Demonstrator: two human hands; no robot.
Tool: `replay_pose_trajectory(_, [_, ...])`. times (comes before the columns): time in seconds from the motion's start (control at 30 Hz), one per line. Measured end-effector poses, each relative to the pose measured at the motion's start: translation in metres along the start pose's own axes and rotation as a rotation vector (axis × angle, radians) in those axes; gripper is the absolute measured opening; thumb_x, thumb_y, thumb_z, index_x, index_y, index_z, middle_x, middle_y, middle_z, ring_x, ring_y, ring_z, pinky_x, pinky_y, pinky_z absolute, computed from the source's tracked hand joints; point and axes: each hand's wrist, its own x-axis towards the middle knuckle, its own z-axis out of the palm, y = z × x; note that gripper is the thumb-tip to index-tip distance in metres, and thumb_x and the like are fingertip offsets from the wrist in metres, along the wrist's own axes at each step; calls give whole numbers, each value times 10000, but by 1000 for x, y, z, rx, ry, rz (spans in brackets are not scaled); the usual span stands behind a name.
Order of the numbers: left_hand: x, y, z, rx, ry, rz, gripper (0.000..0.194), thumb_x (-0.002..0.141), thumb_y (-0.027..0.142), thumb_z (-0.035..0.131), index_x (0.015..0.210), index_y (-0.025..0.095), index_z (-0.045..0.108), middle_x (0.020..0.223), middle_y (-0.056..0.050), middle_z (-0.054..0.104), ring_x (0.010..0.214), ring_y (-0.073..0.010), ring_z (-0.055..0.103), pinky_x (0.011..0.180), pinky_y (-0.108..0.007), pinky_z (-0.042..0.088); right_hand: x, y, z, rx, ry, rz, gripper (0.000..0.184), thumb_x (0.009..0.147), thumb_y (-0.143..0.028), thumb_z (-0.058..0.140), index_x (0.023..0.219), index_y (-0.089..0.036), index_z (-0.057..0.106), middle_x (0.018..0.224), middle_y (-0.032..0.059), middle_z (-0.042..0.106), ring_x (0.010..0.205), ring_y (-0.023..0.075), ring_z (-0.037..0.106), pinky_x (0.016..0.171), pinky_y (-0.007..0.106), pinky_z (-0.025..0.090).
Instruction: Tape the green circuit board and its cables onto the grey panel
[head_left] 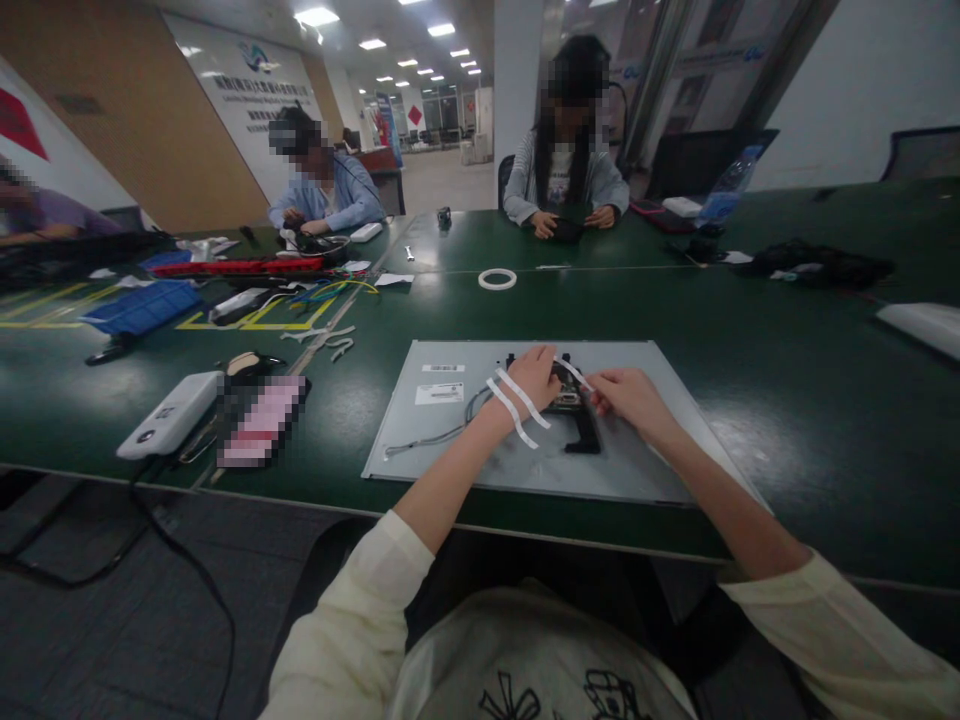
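A grey metal panel [637, 470] lies flat on the green table [787, 400] in front of me. A black bracket [583, 430] with a small circuit board sits on its middle. My left hand [534, 378] rests on the bracket's left side, fingers curled down onto it; two white tape strips [517, 405] stick to its wrist. My right hand [628, 392] pinches one end of another white tape strip [574, 372] stretched over the bracket. A grey cable [442, 436] runs left across the panel.
A white tape roll [497, 279] lies beyond the panel. A white device [171, 414] and a phone [264, 420] sit at left, near a blue tray [142, 306] and coloured wires [330, 292]. Two people work across the table. A water bottle [724, 195] stands far right.
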Motion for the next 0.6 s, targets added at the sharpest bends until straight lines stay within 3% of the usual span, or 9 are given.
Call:
replay_pose_trajectory(0.4, [-2,1,0,20,9,-53,415,804,147,428,1210,61,428,1210,-161,537,1149,-235,504,984,-350,406,-7,-12,0,-75,30,18,255,786,-226,498,566,-141,595,520,14,600,417,92,550,450,183,395])
replay_pose_trajectory(0.6, [-1,-3,5,37,12,-14,416,813,147,410,1218,52,425,1241,-165,529,1183,-234,479,1004,-353,387,-12,-20,0,-111,37,27,251,786,-192,488,558,-143,583,506,3,591,422,90,555,452,176,401])
